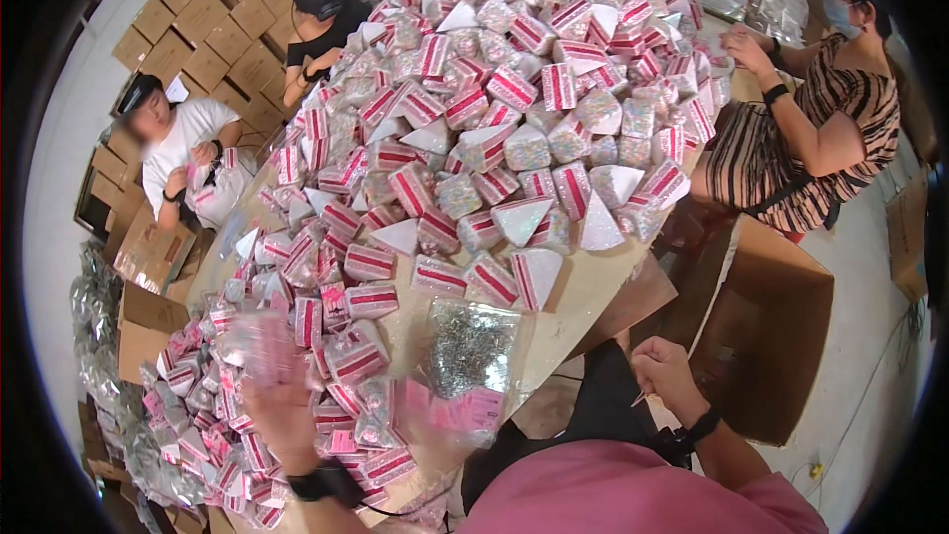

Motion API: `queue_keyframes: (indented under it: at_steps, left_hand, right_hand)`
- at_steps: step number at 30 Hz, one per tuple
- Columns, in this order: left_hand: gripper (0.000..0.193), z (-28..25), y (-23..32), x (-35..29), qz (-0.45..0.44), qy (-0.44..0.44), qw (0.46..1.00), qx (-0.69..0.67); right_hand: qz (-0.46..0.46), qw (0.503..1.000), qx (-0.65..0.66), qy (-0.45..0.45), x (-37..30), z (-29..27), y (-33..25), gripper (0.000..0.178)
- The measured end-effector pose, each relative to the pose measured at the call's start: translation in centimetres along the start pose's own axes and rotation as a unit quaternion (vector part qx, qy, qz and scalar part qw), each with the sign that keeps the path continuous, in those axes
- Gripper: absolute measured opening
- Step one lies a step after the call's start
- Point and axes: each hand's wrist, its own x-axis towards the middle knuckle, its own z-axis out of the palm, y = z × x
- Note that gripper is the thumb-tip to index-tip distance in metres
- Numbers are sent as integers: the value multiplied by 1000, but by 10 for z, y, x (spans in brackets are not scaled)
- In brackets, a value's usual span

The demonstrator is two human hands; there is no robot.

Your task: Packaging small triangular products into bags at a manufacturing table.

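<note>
Table (583, 302): carrying a large heap of packets and filling most of the view.
Packet heap (514, 109): pink-striped and clear wedge-shaped packets are piling from the far edge down to the near left corner.
Open carton (781, 336): standing on the floor to the right of the table, just beyond the right hand.
Co-workers: three people are sitting around the table, two at far left, one at right.
Clear bag (470, 351): lying flat on the table, holding small silvery pieces, between both hands.
Left hand (277, 396): blurring over the near packets; fingers appear spread, possibly gripping a packet.
Right hand (667, 376): hanging off the table edge, fingers curled, pinching a thin stick (641, 399).
</note>
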Motion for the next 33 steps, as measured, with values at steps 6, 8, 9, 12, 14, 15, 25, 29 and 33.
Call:
queue_keyframes:
  at_steps: [6, 8, 9, 12, 14, 15, 25, 29, 33]
  left_hand:
    - [38, -3, 29, -4, -41, 34, 979, 195]
    - [36, 61, -10, -7, -82, 18, 946, 314]
    - [40, 68, -34, -9, -88, -58, 918, 382]
    - [48, 123, -100, -20, 13, -258, 792, 553]
    - [55, 156, -153, -18, 138, -341, 700, 612]
    - [60, 175, -171, -16, 144, -361, 677, 625]
    - [81, 273, -280, 13, 157, -312, 589, 729]
    - [60, 263, -303, 26, 167, -312, 603, 715]
    - [52, 249, -292, 27, 196, -339, 648, 653]
  right_hand:
    - [4, 999, 1, -50, 15, 20, 8, 5]
    - [-10, 998, -12, -56, 12, 28, 7, 6]
    - [-4, 998, -39, -58, 11, 31, 7, 8]
    - [16, 997, -30, -70, 8, 31, 11, 9]
    - [15, 998, -30, -60, 7, 24, 17, 8]
    - [16, 998, -30, -55, 6, 21, 18, 8]
    - [34, 999, -3, 1, -5, -12, 28, 8]
    - [23, 1000, 8, 18, -4, -28, 33, 8]
    - [34, 998, 28, 34, -2, -31, 36, 8]
